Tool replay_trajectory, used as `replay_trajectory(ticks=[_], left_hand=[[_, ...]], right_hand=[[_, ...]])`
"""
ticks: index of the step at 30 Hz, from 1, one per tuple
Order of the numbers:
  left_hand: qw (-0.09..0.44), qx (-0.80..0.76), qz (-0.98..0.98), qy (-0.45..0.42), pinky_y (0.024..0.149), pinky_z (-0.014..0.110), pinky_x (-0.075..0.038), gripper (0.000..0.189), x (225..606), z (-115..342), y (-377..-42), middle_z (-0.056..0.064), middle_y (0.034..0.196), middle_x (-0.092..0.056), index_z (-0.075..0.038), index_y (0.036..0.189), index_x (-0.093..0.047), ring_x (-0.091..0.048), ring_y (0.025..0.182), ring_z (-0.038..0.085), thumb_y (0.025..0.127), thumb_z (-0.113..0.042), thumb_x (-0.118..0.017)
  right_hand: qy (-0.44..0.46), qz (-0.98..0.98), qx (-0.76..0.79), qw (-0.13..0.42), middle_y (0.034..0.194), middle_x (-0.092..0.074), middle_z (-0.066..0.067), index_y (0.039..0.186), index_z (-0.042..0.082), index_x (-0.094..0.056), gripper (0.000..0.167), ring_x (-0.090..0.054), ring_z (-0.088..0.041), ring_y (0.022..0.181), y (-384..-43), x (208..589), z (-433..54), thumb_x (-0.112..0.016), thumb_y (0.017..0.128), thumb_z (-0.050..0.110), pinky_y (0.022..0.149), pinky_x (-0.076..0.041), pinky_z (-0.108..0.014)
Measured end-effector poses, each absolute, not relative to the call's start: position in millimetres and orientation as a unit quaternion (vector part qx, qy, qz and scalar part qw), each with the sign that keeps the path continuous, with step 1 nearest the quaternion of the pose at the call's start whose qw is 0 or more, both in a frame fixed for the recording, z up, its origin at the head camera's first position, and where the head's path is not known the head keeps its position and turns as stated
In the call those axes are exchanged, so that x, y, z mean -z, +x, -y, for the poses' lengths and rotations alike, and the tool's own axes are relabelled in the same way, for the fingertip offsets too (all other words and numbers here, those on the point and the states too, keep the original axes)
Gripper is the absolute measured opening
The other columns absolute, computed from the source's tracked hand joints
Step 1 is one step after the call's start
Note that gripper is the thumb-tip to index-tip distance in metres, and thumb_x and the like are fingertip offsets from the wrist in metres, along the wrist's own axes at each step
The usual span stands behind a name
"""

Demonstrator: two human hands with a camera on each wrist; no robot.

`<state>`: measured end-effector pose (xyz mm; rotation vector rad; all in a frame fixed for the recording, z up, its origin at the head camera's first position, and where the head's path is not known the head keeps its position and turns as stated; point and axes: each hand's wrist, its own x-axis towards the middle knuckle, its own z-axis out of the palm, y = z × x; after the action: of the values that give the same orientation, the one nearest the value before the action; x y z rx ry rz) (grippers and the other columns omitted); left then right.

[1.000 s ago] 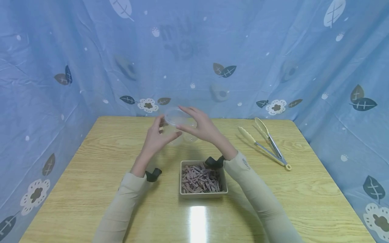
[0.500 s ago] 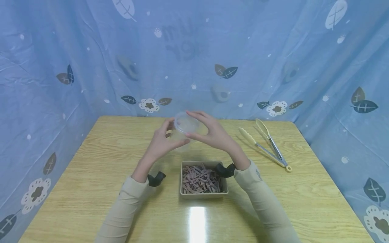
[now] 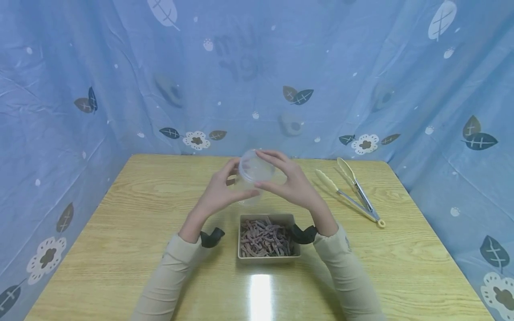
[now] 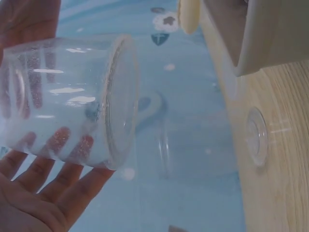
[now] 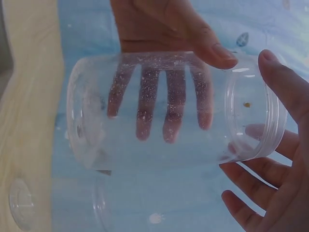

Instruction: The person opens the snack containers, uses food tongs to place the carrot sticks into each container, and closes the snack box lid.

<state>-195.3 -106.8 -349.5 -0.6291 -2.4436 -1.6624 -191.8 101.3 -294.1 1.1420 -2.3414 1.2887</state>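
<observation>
A clear plastic jar (image 3: 249,195) is held up above the table between both hands. My left hand (image 3: 221,190) grips its body; in the right wrist view the left hand's several fingers lie behind the jar and its thumb (image 5: 222,53) lies along the near side. At the jar's upper end, my right hand (image 3: 287,180) grips the rimmed, milky round top (image 3: 258,167), thumb on one side and fingers on the other. The jar wall shows tiny specks, with a small yellowish spot near the top. A second clear jar (image 4: 193,145) stands on the table behind.
A beige rectangular bin (image 3: 269,260) filled with purplish strips (image 3: 265,238) stands on the wooden table (image 3: 120,249) below the hands. Metal tongs (image 3: 357,191) with cream tips lie spread at the back right. A blue patterned curtain (image 3: 241,67) surrounds the table's back and sides.
Both hands have carried the jar rightward and a little nearer, keeping their grip. The second jar, seen behind the hands earlier, is now mostly covered in the head view.
</observation>
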Motion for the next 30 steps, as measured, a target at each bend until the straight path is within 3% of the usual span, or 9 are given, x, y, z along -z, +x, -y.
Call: replay_trajectory(ticks=[9,20,30], left_hand=[[0.038,0.553,0.805,-0.210,0.097,0.043,-0.045,0.079,354.1,104.5,-195.7,-0.014,0.125,-0.052,-0.043,0.132,-0.039,-0.049,0.117,0.010,0.065,-0.048,-0.080],[0.027,0.550,0.804,-0.226,0.098,0.038,-0.045,0.081,356.7,103.4,-195.1,-0.012,0.132,-0.048,-0.038,0.137,-0.036,-0.047,0.121,0.012,0.068,-0.045,-0.079],[0.021,0.554,0.799,-0.233,0.098,0.041,-0.046,0.084,352.0,100.8,-190.0,-0.002,0.134,-0.048,-0.030,0.141,-0.034,-0.050,0.120,0.021,0.071,-0.025,-0.081]], right_hand=[[0.393,0.796,-0.446,0.114,0.131,-0.049,-0.019,0.130,-0.005,-0.048,0.060,-0.044,-0.030,0.124,-181.9,290.8,-102.8,-0.073,0.076,0.003,0.103,-0.039,-0.043],[0.402,0.789,-0.454,0.103,0.133,-0.046,-0.020,0.131,-0.005,-0.047,0.060,-0.043,-0.031,0.125,-183.7,295.0,-105.7,-0.072,0.077,0.002,0.103,-0.039,-0.044],[0.407,0.785,-0.456,0.101,0.131,-0.047,-0.021,0.129,-0.006,-0.049,0.060,-0.044,-0.032,0.123,-183.7,296.5,-107.2,-0.074,0.075,0.001,0.103,-0.040,-0.044]])
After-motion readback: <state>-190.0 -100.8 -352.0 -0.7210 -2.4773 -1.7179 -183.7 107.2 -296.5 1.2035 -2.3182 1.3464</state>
